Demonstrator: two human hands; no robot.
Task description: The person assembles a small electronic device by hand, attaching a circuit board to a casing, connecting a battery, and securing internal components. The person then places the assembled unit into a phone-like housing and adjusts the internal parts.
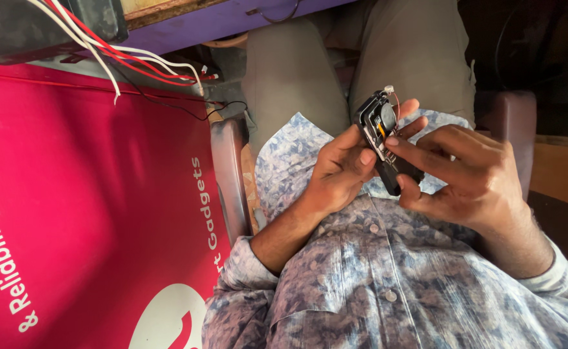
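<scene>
Red surface edge close at left, open room over the lap, small black device gripped between left hand and right hand, both closed around it.

A large flat magenta-red sign sheet with white lettering and part of a white curved emblem covers the surface at the left of the view.

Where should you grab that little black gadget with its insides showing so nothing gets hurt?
Probably by its long side edges, coming in from both sides. The small black device has its open face up, with a round part and thin wires exposed. The left hand and right hand already hold it near the edges.
</scene>
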